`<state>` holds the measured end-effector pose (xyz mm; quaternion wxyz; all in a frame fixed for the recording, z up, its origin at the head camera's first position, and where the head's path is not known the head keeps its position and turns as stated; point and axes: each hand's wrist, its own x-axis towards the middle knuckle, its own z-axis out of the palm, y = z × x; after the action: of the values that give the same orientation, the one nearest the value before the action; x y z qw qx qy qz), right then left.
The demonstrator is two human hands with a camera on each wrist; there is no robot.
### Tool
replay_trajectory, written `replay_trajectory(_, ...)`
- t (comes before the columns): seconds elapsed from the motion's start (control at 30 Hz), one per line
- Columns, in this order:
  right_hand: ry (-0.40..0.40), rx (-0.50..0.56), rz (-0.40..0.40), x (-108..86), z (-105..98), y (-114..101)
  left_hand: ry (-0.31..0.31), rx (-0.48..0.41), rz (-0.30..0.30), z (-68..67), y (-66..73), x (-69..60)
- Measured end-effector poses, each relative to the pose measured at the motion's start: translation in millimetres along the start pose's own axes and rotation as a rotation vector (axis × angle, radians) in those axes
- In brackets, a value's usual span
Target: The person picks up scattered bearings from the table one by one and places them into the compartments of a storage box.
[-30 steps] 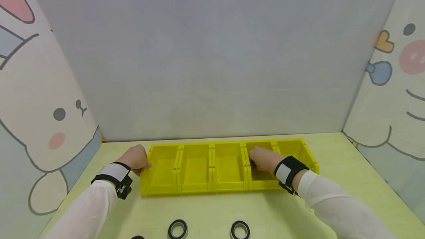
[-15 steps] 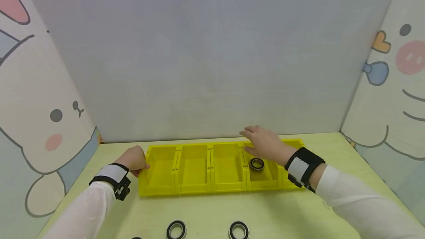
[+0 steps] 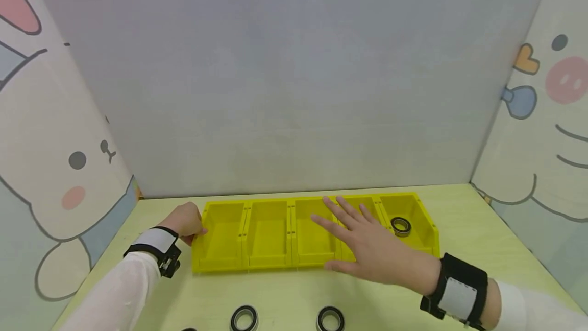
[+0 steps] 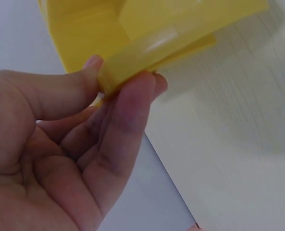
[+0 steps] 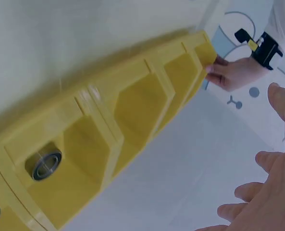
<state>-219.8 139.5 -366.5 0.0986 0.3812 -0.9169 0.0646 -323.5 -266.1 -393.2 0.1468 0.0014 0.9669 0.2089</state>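
A row of joined yellow storage bins (image 3: 268,259) stands on the table. My left hand (image 3: 184,220) pinches its left end wall between thumb and fingers; in the left wrist view that yellow wall (image 4: 152,48) sits between them. Fingers spread and holding nothing, my right hand (image 3: 367,244) hovers over the front of the right-hand bins. One ball bearing (image 3: 401,226) lies in the rightmost bin. Another ball bearing (image 5: 45,162) lies in the bin beside it, seen in the right wrist view but hidden behind my right hand in the head view.
Two ball bearings, a left one (image 3: 236,315) and a right one (image 3: 322,315), lie on the table in front of the bins. A dark ring edge (image 3: 189,329) shows at the bottom border. A grey back wall (image 3: 294,91) and cartoon-printed side panels (image 3: 562,132) enclose the table.
My right hand has let go of a ball bearing in the second bin from the right, lifted out, and come back toward me with fingers spread. My left hand keeps its grip.
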Motion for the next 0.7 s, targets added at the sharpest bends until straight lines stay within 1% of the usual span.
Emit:
replay_trajectory(0.1,-0.033,0.052,-0.019,-13.8,16,-8,0.001,0.002,0.005,0.8,-0.7,1.2)
replay_trajectory(0.27,-0.044,0.116,-0.062,-29.1,42,-16,0.008,0.007,0.009,0.7,-1.7,1.2)
replay_trajectory(0.47,-0.086,0.218,-0.101,-39.7,72,-20,0.01,0.003,0.013,0.7,-2.1,-0.4)
replay_trajectory(0.57,-0.105,0.245,-0.128,-43.5,90,-20,0.01,0.003,0.015,1.3,-2.8,-0.3)
replay_trajectory(0.7,-0.171,0.296,-0.145,-47.9,111,-20,0.014,0.01,0.02,2.4,-3.9,1.0)
